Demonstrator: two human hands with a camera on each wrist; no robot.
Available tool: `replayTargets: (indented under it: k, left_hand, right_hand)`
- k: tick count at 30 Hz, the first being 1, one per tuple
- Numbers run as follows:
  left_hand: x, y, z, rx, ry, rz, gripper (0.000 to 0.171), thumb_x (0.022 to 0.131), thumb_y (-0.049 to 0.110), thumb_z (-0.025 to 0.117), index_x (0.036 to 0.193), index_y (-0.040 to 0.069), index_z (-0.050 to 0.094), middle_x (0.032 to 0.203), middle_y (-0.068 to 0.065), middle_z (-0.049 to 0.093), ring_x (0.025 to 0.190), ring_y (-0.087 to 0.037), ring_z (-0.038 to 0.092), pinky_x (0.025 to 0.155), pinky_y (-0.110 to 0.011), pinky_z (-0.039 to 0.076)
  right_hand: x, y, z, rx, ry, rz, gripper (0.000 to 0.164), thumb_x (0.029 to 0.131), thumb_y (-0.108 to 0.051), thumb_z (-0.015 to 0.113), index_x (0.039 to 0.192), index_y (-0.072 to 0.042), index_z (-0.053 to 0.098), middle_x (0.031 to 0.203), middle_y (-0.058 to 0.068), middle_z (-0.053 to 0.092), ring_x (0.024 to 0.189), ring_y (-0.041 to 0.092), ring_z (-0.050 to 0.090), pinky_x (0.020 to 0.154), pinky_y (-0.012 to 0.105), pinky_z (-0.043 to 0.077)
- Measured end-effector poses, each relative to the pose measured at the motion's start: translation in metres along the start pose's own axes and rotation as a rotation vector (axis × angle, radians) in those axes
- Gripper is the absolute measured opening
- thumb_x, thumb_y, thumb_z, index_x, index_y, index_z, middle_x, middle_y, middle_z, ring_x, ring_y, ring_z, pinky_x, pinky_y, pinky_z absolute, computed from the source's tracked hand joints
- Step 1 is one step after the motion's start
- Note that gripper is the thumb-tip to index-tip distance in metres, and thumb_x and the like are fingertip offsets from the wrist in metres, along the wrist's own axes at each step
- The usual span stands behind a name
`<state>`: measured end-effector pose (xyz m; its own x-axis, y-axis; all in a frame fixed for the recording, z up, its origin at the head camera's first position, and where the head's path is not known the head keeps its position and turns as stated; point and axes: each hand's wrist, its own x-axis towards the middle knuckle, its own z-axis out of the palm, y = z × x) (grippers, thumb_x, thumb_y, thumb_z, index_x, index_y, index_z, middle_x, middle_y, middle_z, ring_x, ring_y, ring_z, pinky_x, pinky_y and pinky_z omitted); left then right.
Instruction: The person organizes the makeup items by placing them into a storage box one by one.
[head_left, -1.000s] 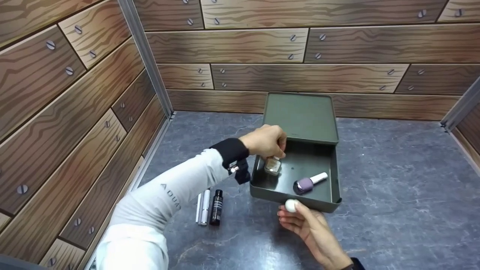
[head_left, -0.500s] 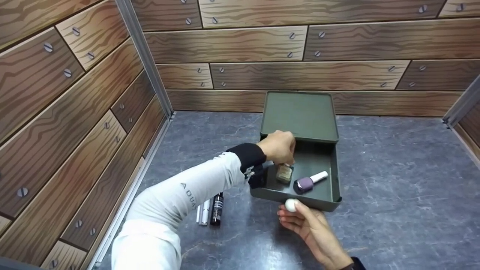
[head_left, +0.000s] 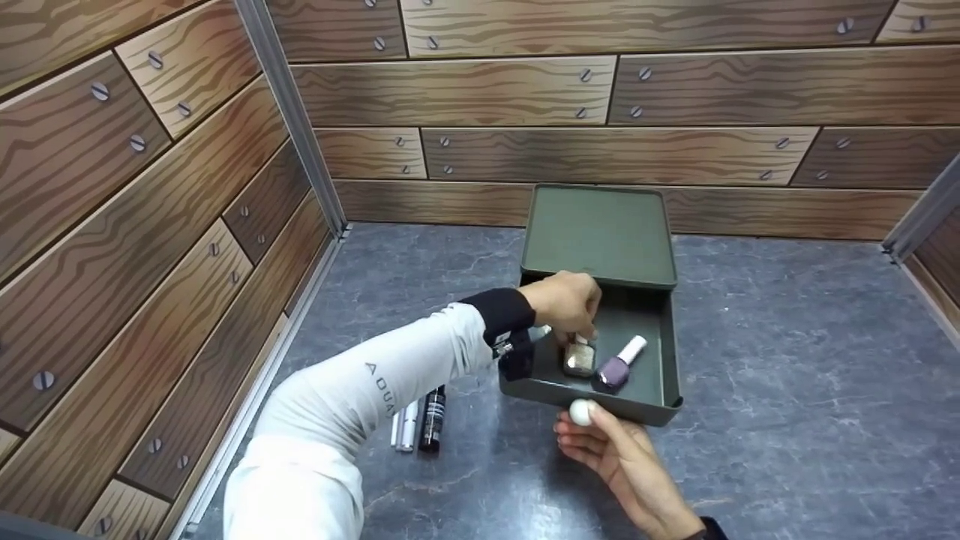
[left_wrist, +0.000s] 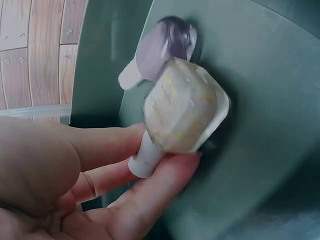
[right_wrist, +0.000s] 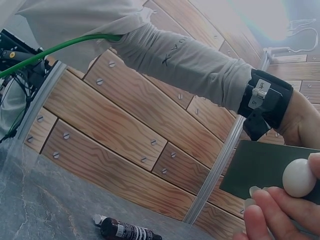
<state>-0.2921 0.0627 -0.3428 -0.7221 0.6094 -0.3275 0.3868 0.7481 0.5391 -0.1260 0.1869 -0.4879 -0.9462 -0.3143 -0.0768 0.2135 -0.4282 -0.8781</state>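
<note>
My left hand (head_left: 564, 304) reaches into an open dark green drawer (head_left: 592, 389) and pinches the white cap of a nail polish bottle (left_wrist: 182, 107) with pale gold glitter. In the left wrist view the thumb and fingers close on the cap, with the bottle's bottom turned to the camera. A purple nail polish bottle (head_left: 615, 372) with a white cap lies at its right in the drawer, cap pointing back and right. My right hand (head_left: 626, 461) holds the round white knob (right_wrist: 299, 178) at the drawer's front between thumb and fingers.
Left of the drawer, a black bottle (head_left: 433, 420) and slim white tubes (head_left: 409, 426) lie on the grey marbled surface (head_left: 787, 375), partly behind the left sleeve. The green top (head_left: 600, 232) covers the back of the drawer. Wood-patterned walls (head_left: 517, 94) enclose the left and back.
My left hand has carried the glitter nail polish rightward, beside the purple one. The purple bottle has swung, its cap now pointing further back. My right hand stays on the knob.
</note>
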Motion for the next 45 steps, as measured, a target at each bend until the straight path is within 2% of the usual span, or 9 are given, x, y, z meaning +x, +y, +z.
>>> replayTargets:
  k: [6, 12, 14, 19, 23, 28, 37, 41, 45]
  left_hand:
    - [0.001, 0.001, 0.001, -0.021, 0.004, -0.003, 0.033, 0.091, 0.008, 0.084, 0.074, 0.011, 0.055, 0.094, -0.016, 0.078, 0.084, -0.028, 0.082, 0.071, -0.030, 0.067]
    - [0.001, 0.001, -0.001, 0.127, 0.020, -0.004, 0.028, 0.092, 0.014, 0.083, 0.078, 0.012, 0.059, 0.096, -0.010, 0.078, 0.083, -0.021, 0.082, 0.073, -0.028, 0.067]
    - [0.000, 0.001, -0.001, 0.166, 0.037, 0.004, 0.026, 0.092, 0.015, 0.083, 0.080, 0.012, 0.061, 0.096, -0.009, 0.077, 0.081, -0.019, 0.081, 0.068, -0.024, 0.065]
    - [-0.005, 0.000, -0.002, 0.242, 0.087, 0.039, 0.019, 0.091, 0.019, 0.085, 0.088, 0.010, 0.069, 0.092, -0.005, 0.075, 0.074, -0.014, 0.071, 0.058, -0.018, 0.051]
    - [-0.008, -0.001, -0.006, 0.283, 0.104, 0.077, 0.017, 0.092, 0.021, 0.084, 0.093, 0.008, 0.073, 0.086, 0.000, 0.069, 0.081, -0.017, 0.064, 0.064, -0.022, 0.046]
    - [-0.011, -0.004, -0.013, 0.290, 0.154, 0.140, 0.017, 0.096, 0.024, 0.078, 0.094, 0.008, 0.072, 0.086, 0.001, 0.067, 0.086, -0.019, 0.064, 0.072, -0.028, 0.050]
    - [-0.015, -0.017, -0.041, 0.159, 0.338, 0.204, 0.032, 0.100, 0.029, 0.072, 0.125, 0.009, 0.069, 0.112, -0.010, 0.080, 0.100, -0.023, 0.076, 0.093, -0.038, 0.061]
    - [-0.013, -0.024, -0.052, 0.015, 0.393, 0.207, 0.036, 0.100, 0.027, 0.073, 0.128, 0.005, 0.068, 0.118, -0.012, 0.079, 0.107, -0.024, 0.076, 0.095, -0.036, 0.062]
    - [-0.007, -0.035, -0.061, -0.158, 0.428, 0.151, 0.045, 0.099, 0.027, 0.074, 0.137, 0.007, 0.064, 0.138, -0.016, 0.070, 0.129, -0.029, 0.066, 0.108, -0.039, 0.056]
  right_hand:
    - [0.000, 0.000, 0.000, -0.003, 0.013, 0.003, 0.041, 0.117, -0.025, 0.035, 0.115, -0.019, 0.076, 0.110, -0.005, 0.082, 0.108, 0.009, 0.076, 0.104, 0.030, 0.060]
    - [-0.001, 0.000, 0.000, 0.005, 0.013, 0.004, 0.042, 0.117, -0.025, 0.035, 0.114, -0.019, 0.077, 0.108, -0.006, 0.082, 0.107, 0.008, 0.076, 0.103, 0.029, 0.060]
    - [-0.001, 0.000, 0.001, 0.006, 0.015, 0.008, 0.042, 0.117, -0.025, 0.036, 0.114, -0.019, 0.077, 0.108, -0.006, 0.082, 0.107, 0.008, 0.076, 0.103, 0.029, 0.060]
    - [0.000, -0.001, 0.001, -0.007, 0.031, 0.018, 0.041, 0.117, -0.025, 0.037, 0.113, -0.019, 0.077, 0.108, -0.006, 0.082, 0.107, 0.009, 0.076, 0.103, 0.030, 0.060]
    - [0.000, -0.002, -0.001, -0.011, 0.020, 0.011, 0.042, 0.117, -0.025, 0.036, 0.113, -0.019, 0.077, 0.107, -0.006, 0.082, 0.108, 0.009, 0.076, 0.102, 0.029, 0.060]
    - [-0.001, -0.001, -0.001, 0.000, 0.018, 0.000, 0.042, 0.117, -0.025, 0.035, 0.113, -0.019, 0.077, 0.107, -0.006, 0.082, 0.107, 0.009, 0.076, 0.102, 0.029, 0.060]
    - [0.000, -0.001, 0.004, 0.016, 0.026, -0.002, 0.041, 0.116, -0.024, 0.037, 0.112, -0.020, 0.077, 0.106, -0.006, 0.082, 0.105, 0.008, 0.076, 0.102, 0.029, 0.060]
    - [-0.001, -0.001, 0.004, 0.012, 0.025, -0.004, 0.041, 0.116, -0.023, 0.036, 0.112, -0.020, 0.077, 0.106, -0.006, 0.082, 0.105, 0.009, 0.076, 0.102, 0.029, 0.060]
    - [-0.001, -0.001, 0.004, 0.013, 0.030, 0.007, 0.041, 0.116, -0.024, 0.036, 0.112, -0.020, 0.077, 0.107, -0.006, 0.082, 0.106, 0.009, 0.076, 0.102, 0.029, 0.060]
